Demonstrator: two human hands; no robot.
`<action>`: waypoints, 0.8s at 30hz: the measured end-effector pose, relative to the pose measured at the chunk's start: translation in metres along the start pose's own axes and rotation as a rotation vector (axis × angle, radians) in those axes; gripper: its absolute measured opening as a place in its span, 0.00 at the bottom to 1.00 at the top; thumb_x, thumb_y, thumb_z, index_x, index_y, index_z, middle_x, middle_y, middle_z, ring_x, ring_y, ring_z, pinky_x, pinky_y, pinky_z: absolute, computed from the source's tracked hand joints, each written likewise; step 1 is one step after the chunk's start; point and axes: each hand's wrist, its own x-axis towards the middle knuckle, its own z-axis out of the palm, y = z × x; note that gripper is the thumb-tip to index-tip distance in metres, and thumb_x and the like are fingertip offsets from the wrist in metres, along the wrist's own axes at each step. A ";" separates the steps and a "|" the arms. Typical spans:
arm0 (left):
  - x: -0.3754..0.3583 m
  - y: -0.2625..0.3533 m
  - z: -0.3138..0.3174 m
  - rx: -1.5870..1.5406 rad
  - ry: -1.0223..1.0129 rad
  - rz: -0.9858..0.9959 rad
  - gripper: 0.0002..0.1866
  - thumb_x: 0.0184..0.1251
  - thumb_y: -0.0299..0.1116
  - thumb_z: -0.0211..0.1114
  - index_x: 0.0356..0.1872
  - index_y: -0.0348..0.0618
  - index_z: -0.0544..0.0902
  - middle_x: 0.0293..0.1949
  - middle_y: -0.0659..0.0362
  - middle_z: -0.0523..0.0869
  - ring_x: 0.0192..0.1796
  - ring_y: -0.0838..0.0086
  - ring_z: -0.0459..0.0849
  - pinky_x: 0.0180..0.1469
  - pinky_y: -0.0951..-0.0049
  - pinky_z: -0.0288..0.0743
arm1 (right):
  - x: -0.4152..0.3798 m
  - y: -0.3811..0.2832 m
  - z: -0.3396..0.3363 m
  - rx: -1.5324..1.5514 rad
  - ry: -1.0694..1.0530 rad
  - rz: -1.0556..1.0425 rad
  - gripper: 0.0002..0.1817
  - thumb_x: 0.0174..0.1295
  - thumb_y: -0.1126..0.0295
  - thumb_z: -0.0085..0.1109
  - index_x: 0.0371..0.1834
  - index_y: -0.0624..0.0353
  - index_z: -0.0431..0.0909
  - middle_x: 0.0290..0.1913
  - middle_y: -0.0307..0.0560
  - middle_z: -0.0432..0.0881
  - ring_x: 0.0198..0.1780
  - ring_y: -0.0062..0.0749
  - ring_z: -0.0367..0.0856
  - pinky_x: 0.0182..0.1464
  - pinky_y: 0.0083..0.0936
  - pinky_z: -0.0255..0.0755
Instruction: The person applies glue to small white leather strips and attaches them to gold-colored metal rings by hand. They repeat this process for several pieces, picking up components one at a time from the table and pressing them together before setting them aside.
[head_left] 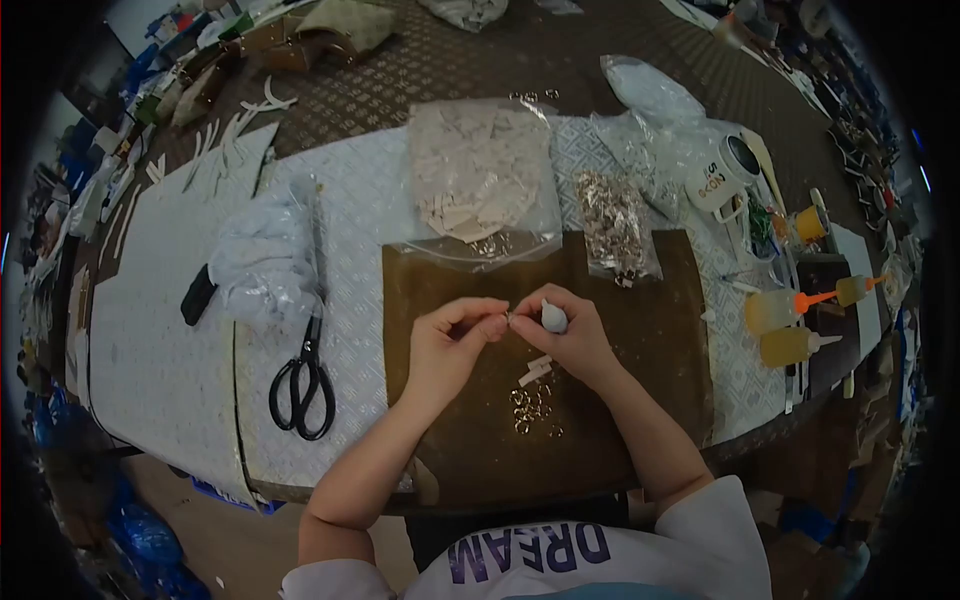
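My left hand (pixel 452 345) is closed, its thumb and forefinger pinched together over the brown mat (pixel 440 272). My right hand (pixel 575 340) meets it fingertip to fingertip. Between the two pinches is a tiny shiny piece (pixel 509 313), too small to name. A small white, pointed, bottle-like object (pixel 553 317) is also tucked in the right hand, its lower part hidden. Just below the hands, a few short pale strips (pixel 536 372) lie on the mat. Nearer to me is a loose pile of gold-coloured metal rings (pixel 530 407).
Beyond the mat lie a clear bag of beige pieces (pixel 475 165) and a bag of metal fittings (pixel 613 222). Black-handled scissors (pixel 302 396) and a plastic-wrapped white bundle (pixel 265 255) are at left. At right stand a white mug (pixel 718 180) and yellowish squeeze bottles (pixel 775 314).
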 end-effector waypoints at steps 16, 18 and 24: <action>-0.022 0.009 0.014 0.233 0.047 0.331 0.08 0.61 0.22 0.65 0.41 0.35 0.84 0.31 0.61 0.84 0.34 0.81 0.82 0.39 0.83 0.74 | -0.016 -0.018 0.007 0.238 -0.014 0.005 0.04 0.59 0.74 0.59 0.30 0.59 0.74 0.27 0.29 0.73 0.30 0.10 0.67 0.32 0.12 0.63; -0.017 0.002 0.010 0.097 0.018 0.262 0.08 0.61 0.23 0.64 0.41 0.36 0.84 0.31 0.61 0.84 0.34 0.81 0.81 0.38 0.83 0.74 | -0.016 -0.019 0.007 0.242 -0.037 -0.014 0.04 0.59 0.73 0.59 0.30 0.59 0.74 0.28 0.30 0.73 0.30 0.10 0.67 0.32 0.12 0.63; -0.004 0.008 -0.008 -0.173 -0.070 -0.050 0.07 0.63 0.26 0.63 0.40 0.38 0.84 0.30 0.62 0.85 0.33 0.82 0.81 0.38 0.84 0.73 | -0.011 -0.016 0.007 0.065 -0.019 -0.163 0.02 0.61 0.74 0.58 0.34 0.60 0.78 0.30 0.31 0.75 0.31 0.11 0.68 0.34 0.13 0.64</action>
